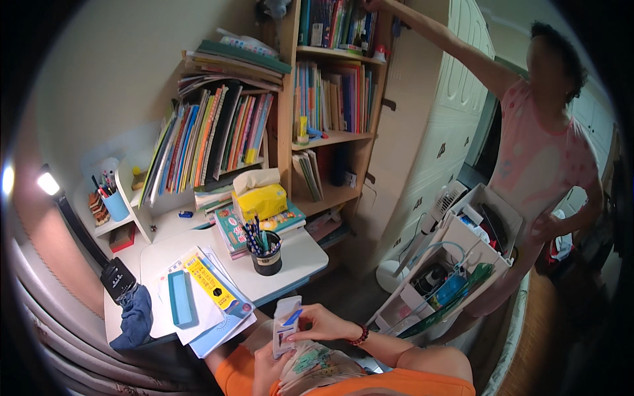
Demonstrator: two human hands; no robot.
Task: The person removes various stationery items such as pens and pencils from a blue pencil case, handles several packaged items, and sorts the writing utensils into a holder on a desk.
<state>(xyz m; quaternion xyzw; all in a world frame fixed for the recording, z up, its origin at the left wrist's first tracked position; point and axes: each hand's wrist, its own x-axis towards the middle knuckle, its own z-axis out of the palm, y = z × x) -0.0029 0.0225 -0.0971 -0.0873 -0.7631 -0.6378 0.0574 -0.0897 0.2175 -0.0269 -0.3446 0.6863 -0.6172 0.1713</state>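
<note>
A small white cardboard box [284,341] with blue printing stands upright over my lap, its top flap raised. My left hand [270,364] grips it low down. At its upper right side are the fingers of my right hand [324,321], which wears a beaded bracelet [362,335] at the wrist. A blue piece [293,317] shows at the box's mouth, pinched by my right fingers; whether it is a flap or something inside I cannot tell. Before me on the white desk [297,257] lie a yellow box [212,279], a shallow blue tray [180,299] and papers [213,341].
A mesh pen cup [266,265] and a yellow tissue pack [261,202] on books stand further back. On the left are a lit desk lamp [67,213] and a dark cloth [132,317]. Another person [540,143] reaches toward the bookshelf [334,138], behind a loaded cart [446,277].
</note>
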